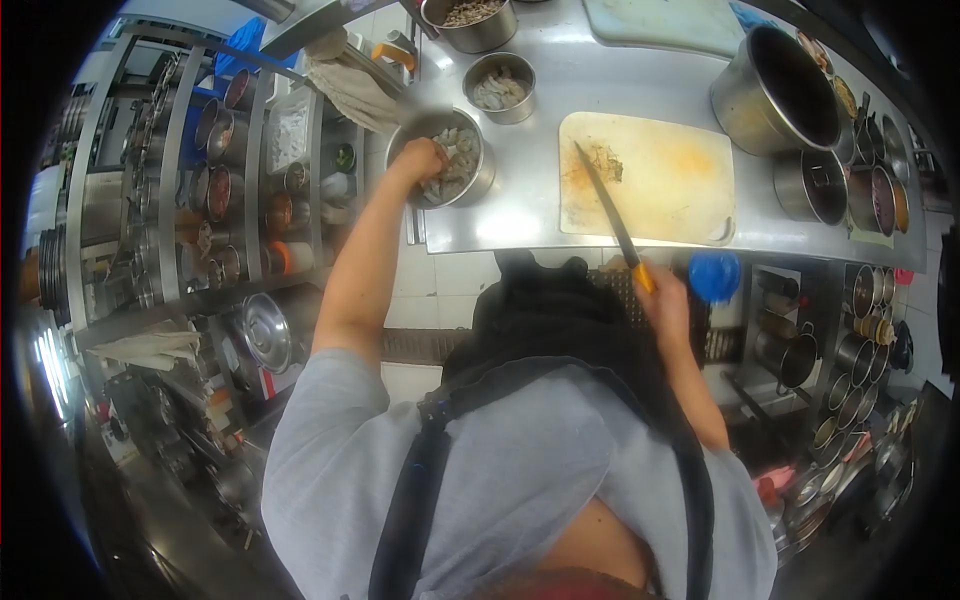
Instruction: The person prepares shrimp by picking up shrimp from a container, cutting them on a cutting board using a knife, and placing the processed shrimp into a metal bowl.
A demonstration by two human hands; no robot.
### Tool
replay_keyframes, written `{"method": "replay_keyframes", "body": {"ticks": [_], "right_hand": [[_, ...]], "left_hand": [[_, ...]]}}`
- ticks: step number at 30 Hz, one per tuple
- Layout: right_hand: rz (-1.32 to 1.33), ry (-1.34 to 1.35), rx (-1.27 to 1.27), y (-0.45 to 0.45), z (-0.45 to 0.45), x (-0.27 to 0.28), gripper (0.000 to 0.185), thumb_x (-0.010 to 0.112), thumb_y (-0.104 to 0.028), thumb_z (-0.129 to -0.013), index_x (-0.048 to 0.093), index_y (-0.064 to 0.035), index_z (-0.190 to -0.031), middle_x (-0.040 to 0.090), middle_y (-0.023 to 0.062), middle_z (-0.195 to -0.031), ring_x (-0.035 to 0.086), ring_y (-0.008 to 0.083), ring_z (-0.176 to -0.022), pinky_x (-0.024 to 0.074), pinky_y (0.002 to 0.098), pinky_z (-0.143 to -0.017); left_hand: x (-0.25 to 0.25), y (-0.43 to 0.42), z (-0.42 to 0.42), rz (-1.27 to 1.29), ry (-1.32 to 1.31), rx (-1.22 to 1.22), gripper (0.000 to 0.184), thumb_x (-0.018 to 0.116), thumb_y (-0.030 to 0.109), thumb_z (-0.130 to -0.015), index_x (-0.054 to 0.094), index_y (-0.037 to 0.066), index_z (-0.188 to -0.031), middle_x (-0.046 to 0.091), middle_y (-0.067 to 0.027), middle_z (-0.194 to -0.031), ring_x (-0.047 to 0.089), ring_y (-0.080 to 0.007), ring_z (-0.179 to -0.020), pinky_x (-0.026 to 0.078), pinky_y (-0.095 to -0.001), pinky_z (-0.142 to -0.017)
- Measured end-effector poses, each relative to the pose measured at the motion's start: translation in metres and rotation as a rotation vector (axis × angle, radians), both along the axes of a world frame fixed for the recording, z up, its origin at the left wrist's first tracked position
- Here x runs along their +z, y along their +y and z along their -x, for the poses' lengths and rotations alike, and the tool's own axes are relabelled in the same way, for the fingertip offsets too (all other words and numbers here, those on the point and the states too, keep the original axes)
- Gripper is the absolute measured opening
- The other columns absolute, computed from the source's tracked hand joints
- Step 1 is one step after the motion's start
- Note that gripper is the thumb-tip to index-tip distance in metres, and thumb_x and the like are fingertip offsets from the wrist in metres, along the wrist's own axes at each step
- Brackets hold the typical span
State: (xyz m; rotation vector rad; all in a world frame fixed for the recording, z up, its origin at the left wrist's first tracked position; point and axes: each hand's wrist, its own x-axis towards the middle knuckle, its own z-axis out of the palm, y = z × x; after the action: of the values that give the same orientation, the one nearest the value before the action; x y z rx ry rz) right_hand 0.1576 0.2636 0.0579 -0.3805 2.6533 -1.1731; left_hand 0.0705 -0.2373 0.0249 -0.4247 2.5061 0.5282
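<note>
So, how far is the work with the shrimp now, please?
Apparently midway. Likely done: some cutting, as brown scraps lie on the cutting board. In hand: the left hand is in the bowl of shrimp; the right hand holds the knife. Remaining: probably that shrimp. The small pot holds more, but whether finished, I cannot tell.

Landmark: stained cutting board (655,190) on the steel counter (500,230)
Left hand (421,158): inside the metal bowl (486,180) of greyish shrimp, left of the board
Right hand (667,298): gripping the knife (612,213) by its orange handle, just off the board's near edge
Blade: over the board, tip by dark scraps (607,163)
Tall pot (745,100): near the board's far right corner
</note>
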Motion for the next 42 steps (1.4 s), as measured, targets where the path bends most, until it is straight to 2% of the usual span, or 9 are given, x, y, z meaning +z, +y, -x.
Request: {"method": "replay_keyframes", "body": {"ticks": [6,10,14,16,20,24,26,29,42], "right_hand": [[-0.048,-0.021,-0.046,0.011,0.0,-0.02,0.035,0.07,-0.019,-0.087,0.068,-0.0069,-0.12,0.068,0.0205,-0.109,0.065,0.0402,-0.099,0.0522,0.0454,-0.086],[-0.057,0.115,-0.144,0.017,0.0,-0.029,0.04,0.075,-0.006,-0.08,0.067,-0.0025,-0.119,0.068,0.0222,-0.097,0.065,0.0411,-0.089,0.0523,0.0437,-0.078],[-0.037,0.054,-0.129,0.013,0.003,-0.026,0.043,0.075,-0.008,-0.081,0.065,-0.0011,-0.122,0.069,0.0242,-0.101,0.067,0.0414,-0.093,0.0533,0.0421,-0.081],[-0.008,-0.101,-0.135,0.0,0.003,-0.006,0.046,0.076,-0.01,-0.081,0.064,-0.0014,-0.125,0.069,0.0253,-0.106,0.068,0.04,-0.098,0.0536,0.0401,-0.084],[0.078,-0.079,-0.148,0.003,-0.005,-0.048,0.05,0.076,-0.014,-0.082,0.062,-0.0037,-0.129,0.069,0.0264,-0.108,0.067,0.0407,-0.102,0.0534,0.0409,-0.086],[0.14,-0.233,-0.224,-0.004,-0.01,-0.034,0.057,0.073,-0.017,-0.085,0.057,-0.0147,-0.139,0.071,0.0223,-0.101,0.071,0.0342,-0.092,0.0545,0.0404,-0.082],[0.25,-0.454,-0.246,-0.005,-0.009,-0.038,0.061,0.074,-0.018,-0.085,0.054,-0.0201,-0.144,0.071,0.0164,-0.087,0.067,0.0216,-0.068,0.0551,0.0351,-0.068],[0.348,-0.516,-0.272,-0.011,-0.005,-0.047,0.062,0.073,-0.018,-0.086,0.053,-0.022,-0.145,0.068,0.0095,-0.078,0.056,0.0131,-0.056,0.0511,0.0308,-0.057],[0.459,-0.66,-0.277,-0.008,-0.018,-0.043,0.061,0.074,-0.015,-0.088,0.053,-0.0202,-0.146,0.064,0.0034,-0.076,0.053,0.0093,-0.053,0.046,0.027,-0.049]], "left_hand": [[0.046,0.008,-0.005,-0.348,0.232,0.172,0.021,0.073,0.013,-0.083,0.071,0.004,-0.102,0.071,-0.0075,-0.08,0.066,-0.0163,-0.066,0.052,-0.0298,-0.063],[0.12,0.09,0.007,-0.538,0.239,0.15,0.024,0.073,0.019,-0.082,0.069,0.006,-0.102,0.072,-0.0072,-0.079,0.067,-0.0121,-0.066,0.053,-0.0294,-0.06],[0.057,0.155,0.044,-0.391,0.183,-0.211,0.03,0.073,0.027,-0.077,0.07,0.005,-0.098,0.074,-0.0115,-0.084,0.071,-0.0233,-0.066,0.056,-0.0357,-0.064],[0.021,0.193,0.075,-0.089,-0.073,-0.384,0.031,0.071,0.027,-0.077,0.071,0.005,-0.099,0.073,-0.0132,-0.086,0.072,-0.0232,-0.07,0.057,-0.0344,-0.068],[-0.016,0.226,0.075,-0.173,0.351,-0.034,0.035,0.07,0.028,-0.077,0.073,0.005,-0.102,0.074,-0.0169,-0.097,0.071,-0.0287,-0.097,0.056,-0.0376,-0.085],[-0.036,0.218,0.059,-0.185,0.469,-0.023,0.031,0.068,0.027,-0.081,0.074,0.007,-0.103,0.073,-0.0168,-0.098,0.07,-0.0311,-0.097,0.056,-0.0387,-0.086],[-0.044,0.214,0.046,-0.175,0.524,-0.234,0.025,0.065,0.024,-0.086,0.074,0.007,-0.104,0.072,-0.0169,-0.099,0.069,-0.0341,-0.094,0.055,-0.0417,-0.086],[-0.056,0.217,0.036,-0.12,0.64,-0.375,0.022,0.063,0.019,-0.089,0.073,0.007,-0.104,0.072,-0.0174,-0.098,0.067,-0.0368,-0.091,0.053,-0.0449,-0.084],[-0.049,0.235,0.027,-0.053,0.705,-0.347,0.019,0.055,0.008,-0.087,0.071,0.004,-0.096,0.067,-0.0206,-0.087,0.062,-0.0402,-0.084,0.052,-0.0505,-0.079]]}}
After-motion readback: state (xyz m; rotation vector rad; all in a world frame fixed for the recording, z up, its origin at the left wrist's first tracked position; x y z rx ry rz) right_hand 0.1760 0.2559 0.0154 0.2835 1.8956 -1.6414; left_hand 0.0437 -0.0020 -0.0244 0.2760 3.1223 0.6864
